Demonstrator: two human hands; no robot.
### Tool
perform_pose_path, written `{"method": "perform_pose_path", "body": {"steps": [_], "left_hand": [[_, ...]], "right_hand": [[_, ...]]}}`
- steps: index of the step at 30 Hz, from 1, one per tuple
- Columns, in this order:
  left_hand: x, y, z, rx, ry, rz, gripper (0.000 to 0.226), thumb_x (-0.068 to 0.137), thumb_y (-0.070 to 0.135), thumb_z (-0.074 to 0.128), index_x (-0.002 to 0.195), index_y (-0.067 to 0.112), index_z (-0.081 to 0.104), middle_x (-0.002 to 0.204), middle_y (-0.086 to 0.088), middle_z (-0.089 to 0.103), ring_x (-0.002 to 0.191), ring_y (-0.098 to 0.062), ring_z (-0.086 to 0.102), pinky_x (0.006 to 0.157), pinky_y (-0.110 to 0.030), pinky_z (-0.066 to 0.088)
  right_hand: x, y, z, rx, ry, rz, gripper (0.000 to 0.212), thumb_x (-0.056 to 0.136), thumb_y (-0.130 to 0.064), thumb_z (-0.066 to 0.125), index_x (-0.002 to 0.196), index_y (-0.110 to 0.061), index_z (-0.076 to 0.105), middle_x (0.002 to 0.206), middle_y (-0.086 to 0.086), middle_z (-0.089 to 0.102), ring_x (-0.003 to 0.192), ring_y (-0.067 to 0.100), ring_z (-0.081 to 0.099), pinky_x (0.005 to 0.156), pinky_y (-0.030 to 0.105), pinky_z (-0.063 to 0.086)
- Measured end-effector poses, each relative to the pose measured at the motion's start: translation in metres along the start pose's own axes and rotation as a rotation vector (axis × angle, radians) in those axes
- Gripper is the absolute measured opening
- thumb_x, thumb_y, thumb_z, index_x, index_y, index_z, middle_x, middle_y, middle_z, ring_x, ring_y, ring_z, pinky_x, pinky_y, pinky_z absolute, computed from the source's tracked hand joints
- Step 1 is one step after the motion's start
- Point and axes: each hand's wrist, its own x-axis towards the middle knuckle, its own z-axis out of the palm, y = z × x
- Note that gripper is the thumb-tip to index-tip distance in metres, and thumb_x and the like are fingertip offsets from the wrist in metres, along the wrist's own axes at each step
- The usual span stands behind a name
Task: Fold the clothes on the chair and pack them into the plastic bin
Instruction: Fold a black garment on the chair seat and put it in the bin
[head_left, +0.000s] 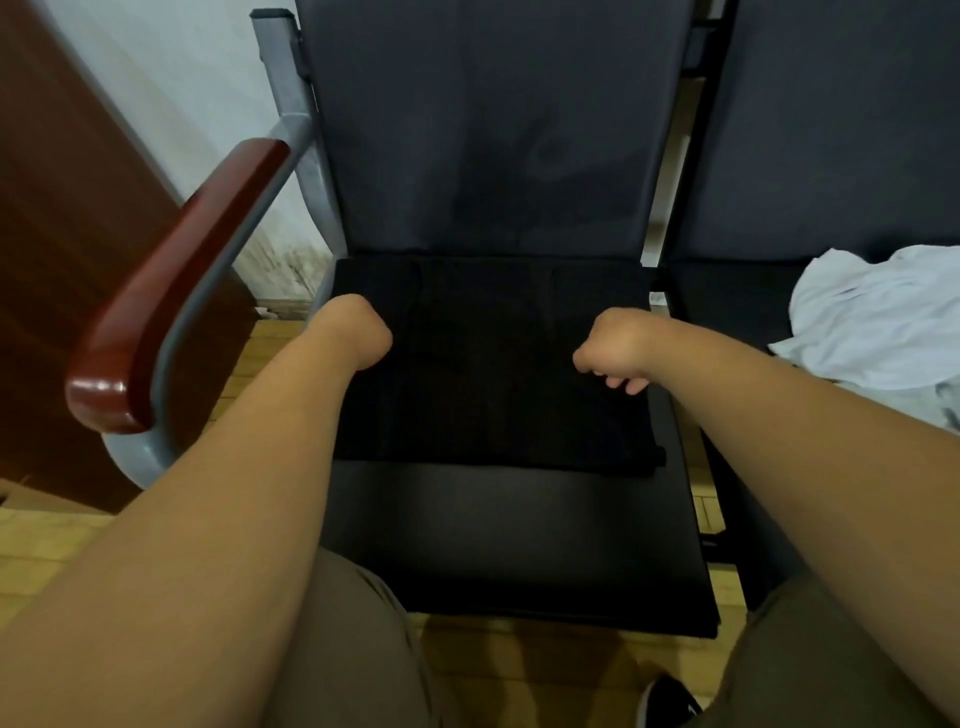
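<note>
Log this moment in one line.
black garment: flat on chair seat | left hand: curled at its left edge | right hand: curled near right edge | grips unclear | white garment: crumpled, next seat | bin: unseen

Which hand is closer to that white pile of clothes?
Right. The right hand sits on the black garment at the side nearest the white clothes; the left hand is at its opposite side.

Corner by a white wall
Dark wooden panel on my left; yellowish plank floor under me.
</note>
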Motion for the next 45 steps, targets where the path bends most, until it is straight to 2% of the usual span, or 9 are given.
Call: {"method": "perform_pose_path", "body": {"steps": [4,10,18,23,28,33,36,39,45], "left_hand": [[-0.012,-0.009,0.0,0.411,-0.245,-0.024,0.055,0.098,0.024,0.073,0.143,0.0,0.055,0.14,-0.019,0.059,0.125,-0.038,0.061,0.101,-0.044,0.052],[-0.006,-0.028,0.004,0.491,-0.298,-0.07,0.073,0.098,0.034,0.074,0.155,0.002,0.042,0.151,-0.018,0.05,0.137,-0.038,0.051,0.11,-0.046,0.045],[-0.004,-0.051,-0.01,0.357,-0.242,0.003,0.055,0.084,0.03,0.079,0.132,0.011,0.059,0.129,-0.014,0.058,0.118,-0.036,0.057,0.104,-0.052,0.05],[-0.009,-0.062,-0.015,0.405,-0.246,-0.013,0.056,0.087,0.018,0.081,0.139,0.011,0.062,0.132,-0.014,0.06,0.122,-0.034,0.058,0.109,-0.052,0.05],[-0.013,-0.069,-0.013,0.478,-0.097,0.025,0.037,0.1,0.012,0.057,0.136,0.005,0.065,0.131,-0.018,0.065,0.12,-0.037,0.064,0.106,-0.048,0.054],[-0.039,-0.046,-0.013,0.461,-0.01,0.111,0.032,0.101,0.017,0.058,0.126,0.0,0.067,0.12,-0.018,0.066,0.116,-0.038,0.065,0.103,-0.046,0.054],[-0.062,-0.025,-0.003,0.328,-0.215,0.266,0.018,0.103,0.023,0.066,0.118,0.013,0.068,0.116,-0.008,0.069,0.109,-0.026,0.066,0.092,-0.037,0.054],[-0.075,-0.018,0.015,0.216,-0.425,0.293,0.016,0.1,0.023,0.07,0.115,0.02,0.067,0.108,-0.006,0.072,0.096,-0.018,0.071,0.08,-0.033,0.061],[-0.085,-0.018,0.025,0.234,-0.455,0.29,0.02,0.098,0.028,0.074,0.114,0.02,0.066,0.109,-0.009,0.073,0.1,-0.022,0.069,0.085,-0.035,0.06]], "right_hand": [[-0.02,0.013,0.011,-0.315,-0.027,-0.033,0.027,0.096,-0.029,0.071,0.111,-0.009,0.06,0.105,0.008,0.062,0.092,0.024,0.065,0.075,0.034,0.058],[-0.025,0.02,0.03,-0.349,0.065,-0.12,0.017,0.094,-0.027,0.066,0.092,-0.01,0.068,0.091,0.006,0.065,0.084,0.022,0.064,0.062,0.031,0.046],[-0.032,0.026,0.013,-0.269,0.118,-0.14,0.027,0.096,-0.026,0.07,0.116,-0.009,0.062,0.104,0.01,0.064,0.09,0.025,0.064,0.066,0.032,0.053],[-0.031,0.032,0.011,-0.454,0.13,-0.075,0.024,0.103,-0.02,0.064,0.123,-0.006,0.064,0.106,0.008,0.062,0.083,0.02,0.06,0.059,0.027,0.048],[-0.036,0.026,0.018,-0.517,0.289,-0.057,0.037,0.096,-0.015,0.061,0.132,-0.008,0.055,0.134,0.016,0.05,0.119,0.038,0.055,0.096,0.047,0.055],[-0.039,0.001,0.042,-0.329,0.124,-0.163,0.016,0.098,-0.019,0.062,0.107,-0.009,0.069,0.104,0.013,0.071,0.089,0.03,0.071,0.07,0.037,0.062],[-0.045,-0.005,0.056,-0.38,-0.011,-0.192,0.026,0.102,-0.034,0.063,0.103,-0.009,0.07,0.086,0.01,0.069,0.074,0.027,0.071,0.063,0.035,0.06],[-0.052,-0.003,0.068,-0.451,-0.023,-0.221,0.032,0.106,-0.038,0.058,0.117,-0.009,0.065,0.094,0.005,0.063,0.079,0.021,0.062,0.06,0.03,0.046],[-0.058,0.005,0.069,-0.44,-0.054,-0.19,0.038,0.103,-0.045,0.062,0.125,-0.014,0.06,0.105,0.005,0.062,0.09,0.024,0.067,0.07,0.036,0.059]]}}
